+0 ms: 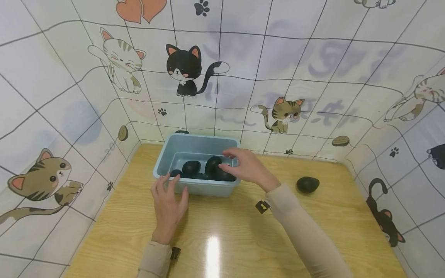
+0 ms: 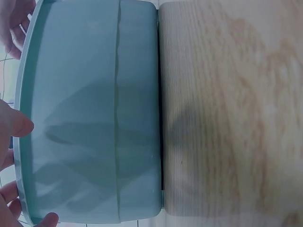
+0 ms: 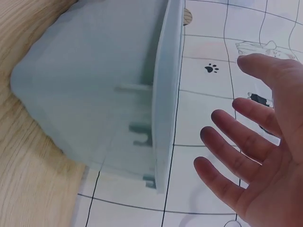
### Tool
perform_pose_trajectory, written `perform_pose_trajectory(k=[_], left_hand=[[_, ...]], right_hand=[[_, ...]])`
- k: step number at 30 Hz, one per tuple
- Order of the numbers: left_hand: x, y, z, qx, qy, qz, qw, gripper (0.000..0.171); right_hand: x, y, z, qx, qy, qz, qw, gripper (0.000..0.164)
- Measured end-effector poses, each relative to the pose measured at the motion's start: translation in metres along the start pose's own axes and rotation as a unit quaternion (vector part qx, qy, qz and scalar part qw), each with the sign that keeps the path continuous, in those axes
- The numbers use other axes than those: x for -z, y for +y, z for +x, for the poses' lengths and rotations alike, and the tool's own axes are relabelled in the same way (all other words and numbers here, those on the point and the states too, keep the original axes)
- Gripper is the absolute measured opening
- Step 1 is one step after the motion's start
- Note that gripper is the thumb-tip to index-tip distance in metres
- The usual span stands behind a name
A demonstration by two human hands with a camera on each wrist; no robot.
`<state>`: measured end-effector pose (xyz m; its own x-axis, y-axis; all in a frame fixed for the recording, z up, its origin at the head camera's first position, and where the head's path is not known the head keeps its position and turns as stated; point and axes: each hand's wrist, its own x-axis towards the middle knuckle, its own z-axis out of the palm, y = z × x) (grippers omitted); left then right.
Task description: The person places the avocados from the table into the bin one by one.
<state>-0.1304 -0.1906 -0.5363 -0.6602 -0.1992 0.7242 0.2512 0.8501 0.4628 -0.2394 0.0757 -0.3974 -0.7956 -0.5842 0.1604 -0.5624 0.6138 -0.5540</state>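
Observation:
A pale blue plastic bin (image 1: 205, 188) stands near the back wall with several dark avocados (image 1: 191, 168) lying in it. My left hand (image 1: 168, 206) is at the bin's front left, its spread fingertips at the front rim. Above the bin's right end is my right hand (image 1: 248, 166), close over the avocados there and partly covering them. In the right wrist view that right hand (image 3: 258, 146) has its fingers apart and nothing in its palm. One more avocado (image 1: 307, 185) lies on the table, right of the right forearm.
The wooden table (image 1: 222, 227) meets tiled-pattern walls (image 1: 240, 77) with cat pictures at the back and on both sides. A small black-and-yellow item (image 1: 262, 206) is beside the right cuff, and a black one (image 1: 175, 253) beside the left cuff.

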Motion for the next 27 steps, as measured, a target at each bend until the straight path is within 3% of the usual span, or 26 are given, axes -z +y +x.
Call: perform_pose_trajectory(k=[27], left_hand=[[0.002,0.000,0.000,0.006,-0.006,-0.005,0.9999,0.041]], right_hand=[[-0.005,0.052,-0.024,-0.039,0.037,-0.002,0.999,0.038]])
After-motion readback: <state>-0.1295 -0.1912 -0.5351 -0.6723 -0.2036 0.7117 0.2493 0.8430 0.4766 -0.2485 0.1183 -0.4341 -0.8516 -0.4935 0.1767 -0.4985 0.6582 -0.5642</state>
